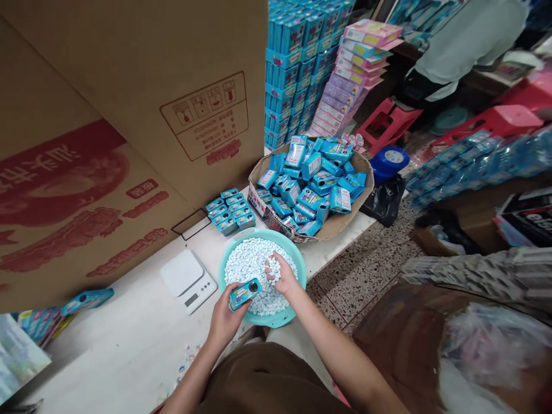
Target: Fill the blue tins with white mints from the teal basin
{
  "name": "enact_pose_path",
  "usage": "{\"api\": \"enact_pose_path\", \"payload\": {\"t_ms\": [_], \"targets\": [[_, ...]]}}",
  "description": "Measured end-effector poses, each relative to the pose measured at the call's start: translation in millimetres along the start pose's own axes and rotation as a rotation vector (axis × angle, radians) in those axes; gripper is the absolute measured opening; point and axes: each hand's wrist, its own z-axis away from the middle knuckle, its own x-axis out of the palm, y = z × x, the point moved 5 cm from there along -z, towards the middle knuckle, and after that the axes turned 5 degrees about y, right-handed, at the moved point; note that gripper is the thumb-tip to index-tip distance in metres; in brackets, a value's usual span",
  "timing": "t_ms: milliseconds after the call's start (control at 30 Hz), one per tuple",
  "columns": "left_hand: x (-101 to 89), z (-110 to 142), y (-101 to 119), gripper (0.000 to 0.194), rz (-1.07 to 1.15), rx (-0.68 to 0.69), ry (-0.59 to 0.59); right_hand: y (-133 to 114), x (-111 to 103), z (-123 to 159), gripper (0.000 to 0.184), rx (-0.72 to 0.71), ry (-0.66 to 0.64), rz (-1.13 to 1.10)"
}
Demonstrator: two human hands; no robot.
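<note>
Over the near left rim of a teal basin (222,270), my left hand (225,317) grips a small blue candy box (244,294) with a dark round hole in its face. My right hand (282,276) is cupped around a handful of small white candies (273,269), inside the basin. More of these pale pellet-like candies (245,253) fill the basin. Behind it, a torn cardboard box (345,227) is heaped with similar small blue boxes (310,198). A neat group of blue boxes (230,211) stands upright beside it, holes showing.
Left of the basin sits a white digital scale (187,279). A large brown carton (129,115) walls off the table's back. Stacked blue packs (284,75) and pink and purple boxes (340,86) rise behind. Red stools (388,123) and a person in a pale shirt (470,40) are farther right.
</note>
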Motion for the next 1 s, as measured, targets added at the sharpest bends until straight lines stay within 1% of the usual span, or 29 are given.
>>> {"api": "enact_pose_path", "payload": {"t_ms": [67,100,167,333,433,500,600,700,833,867,1000], "targets": [[4.9,-1,-2,0.035,-0.054,0.023,-0.014,-1,11,14,0.027,0.054,-0.032,-0.126],[7.1,-1,-3,0.035,-0.08,0.035,-0.017,-3,17,21,0.025,0.057,-0.038,-0.186],[11.5,0,-1,0.036,-0.125,0.058,-0.033,-8,26,34,0.023,0.012,-0.019,-0.252],[17.7,2,9,0.039,-0.173,0.07,-0.047,-13,40,59,0.025,-0.165,0.073,-0.193],[17.7,2,17,0.039,-0.166,0.099,-0.036,-14,44,69,0.026,-0.283,0.078,-0.124],[17.1,2,21,0.039,-0.157,0.119,-0.028,-15,46,75,0.026,-0.35,0.058,-0.09],[15.6,2,26,0.039,-0.134,0.105,-0.005,-19,49,82,0.026,-0.42,0.025,-0.068],[15.5,2,30,0.039,-0.111,0.078,0.004,-22,51,86,0.028,-0.456,0.012,-0.055],[16.2,1,38,0.037,-0.11,0.161,0.031,-25,53,86,0.03,-0.47,0.016,-0.053],[16.7,0,38,0.037,-0.105,0.16,0.039,-25,53,85,0.03,-0.464,0.022,-0.045],[21.1,-4,30,0.038,-0.059,0.025,0.047,-27,54,81,0.029,-0.423,0.062,-0.002]]}}
